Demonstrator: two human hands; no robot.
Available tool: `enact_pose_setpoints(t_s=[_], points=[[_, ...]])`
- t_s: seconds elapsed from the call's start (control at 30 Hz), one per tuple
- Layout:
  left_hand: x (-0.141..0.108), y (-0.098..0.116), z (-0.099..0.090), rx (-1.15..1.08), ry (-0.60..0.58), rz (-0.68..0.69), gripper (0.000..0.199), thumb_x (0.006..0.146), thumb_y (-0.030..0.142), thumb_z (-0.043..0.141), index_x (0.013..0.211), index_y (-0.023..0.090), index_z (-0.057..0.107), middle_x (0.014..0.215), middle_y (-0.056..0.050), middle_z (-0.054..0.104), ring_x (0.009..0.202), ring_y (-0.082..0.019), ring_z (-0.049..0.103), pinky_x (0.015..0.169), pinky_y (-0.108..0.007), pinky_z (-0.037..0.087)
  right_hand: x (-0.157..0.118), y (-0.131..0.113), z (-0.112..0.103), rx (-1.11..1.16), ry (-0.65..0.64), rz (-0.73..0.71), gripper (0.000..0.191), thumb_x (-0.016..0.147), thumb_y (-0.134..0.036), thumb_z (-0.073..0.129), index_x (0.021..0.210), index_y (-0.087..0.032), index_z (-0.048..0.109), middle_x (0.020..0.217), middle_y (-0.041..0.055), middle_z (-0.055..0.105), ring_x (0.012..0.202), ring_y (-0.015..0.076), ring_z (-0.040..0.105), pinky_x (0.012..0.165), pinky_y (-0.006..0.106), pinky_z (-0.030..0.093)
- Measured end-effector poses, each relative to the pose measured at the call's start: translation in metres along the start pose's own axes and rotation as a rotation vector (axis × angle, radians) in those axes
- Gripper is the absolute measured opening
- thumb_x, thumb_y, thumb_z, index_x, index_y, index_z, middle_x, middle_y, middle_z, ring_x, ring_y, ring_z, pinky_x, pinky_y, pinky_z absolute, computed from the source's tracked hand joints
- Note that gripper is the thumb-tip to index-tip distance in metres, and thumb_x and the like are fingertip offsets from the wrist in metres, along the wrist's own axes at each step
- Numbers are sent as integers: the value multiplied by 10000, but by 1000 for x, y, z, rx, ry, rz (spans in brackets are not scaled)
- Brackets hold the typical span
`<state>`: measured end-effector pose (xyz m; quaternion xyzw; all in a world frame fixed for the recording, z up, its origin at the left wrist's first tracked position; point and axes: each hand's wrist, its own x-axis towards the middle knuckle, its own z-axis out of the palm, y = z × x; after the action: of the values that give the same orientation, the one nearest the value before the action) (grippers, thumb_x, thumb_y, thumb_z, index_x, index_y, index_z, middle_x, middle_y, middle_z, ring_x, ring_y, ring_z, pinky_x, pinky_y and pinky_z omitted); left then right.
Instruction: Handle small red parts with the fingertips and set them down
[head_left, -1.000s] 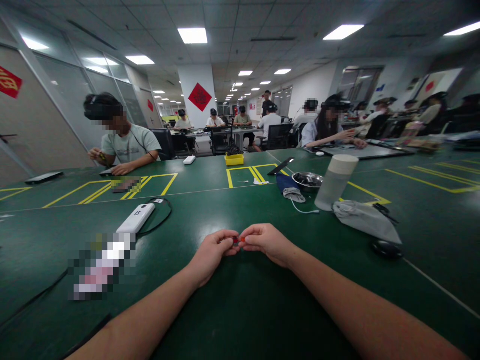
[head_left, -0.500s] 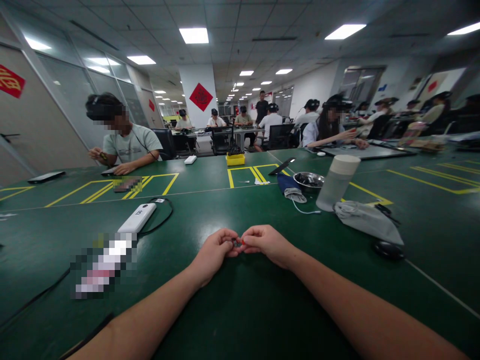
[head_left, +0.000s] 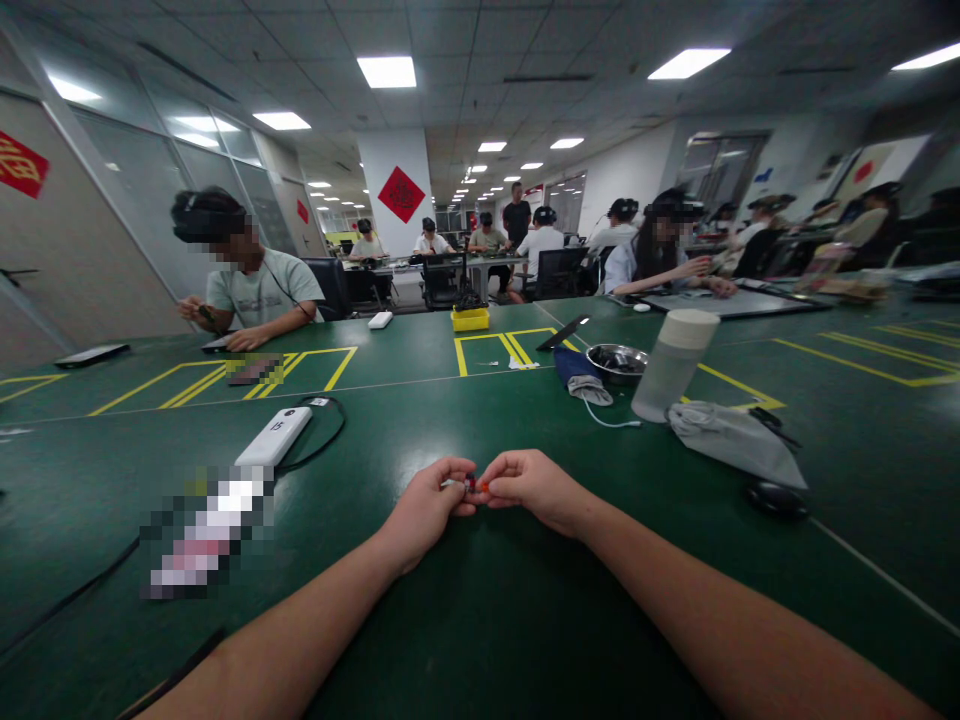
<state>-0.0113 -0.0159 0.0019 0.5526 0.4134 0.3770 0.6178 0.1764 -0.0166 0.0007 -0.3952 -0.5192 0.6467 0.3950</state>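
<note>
Over the green table, my left hand (head_left: 437, 492) pinches a tiny dark piece with some red and pale on it (head_left: 470, 484), mostly hidden by the fingers. A tiny orange-red piece (head_left: 485, 488) shows at the fingertips of my right hand (head_left: 531, 488), which is closed in a pinch on it. Both sets of fingertips are almost together, with the two pieces side by side between them. Their exact kind is too small to make out.
On the left lies a white power bank (head_left: 275, 436) with a black cable. To the right stand a frosted bottle (head_left: 675, 365), a metal bowl (head_left: 616, 361), a grey pouch (head_left: 735, 440) and a black mouse (head_left: 777, 500). A yellow box (head_left: 471, 319) sits farther back; co-workers sit around.
My right fingertips have shifted slightly, and more of both tiny pieces shows between the fingers. My arms have barely moved.
</note>
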Motion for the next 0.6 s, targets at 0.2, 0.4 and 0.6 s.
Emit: enact_pose_setpoints(t_s=[0.2,0.4,0.6], points=[[2,-1,-1,-56,1,-11,190,783,117,569,970,156,572,881,-65,652,740,-133,674,658,-230,538,0,-1,1,-12,27,-17,269,652,-247,755,848,-112,631,786,64,696,778,178,690,753,303,537],[2,-3,-3,-134,-15,-15,183,788,95,545,963,144,567,880,-76,658,781,-145,676,739,-254,538,0,-2,1,10,54,-14,241,672,-231,740,849,-109,632,807,74,699,784,175,690,775,316,538],[-2,0,-2,3,-5,44,224,757,135,630,977,158,594,924,-57,630,783,-143,675,730,-240,535,-2,-4,3,-9,3,-28,242,661,-221,745,841,-102,636,787,78,704,764,167,687,753,295,530]])
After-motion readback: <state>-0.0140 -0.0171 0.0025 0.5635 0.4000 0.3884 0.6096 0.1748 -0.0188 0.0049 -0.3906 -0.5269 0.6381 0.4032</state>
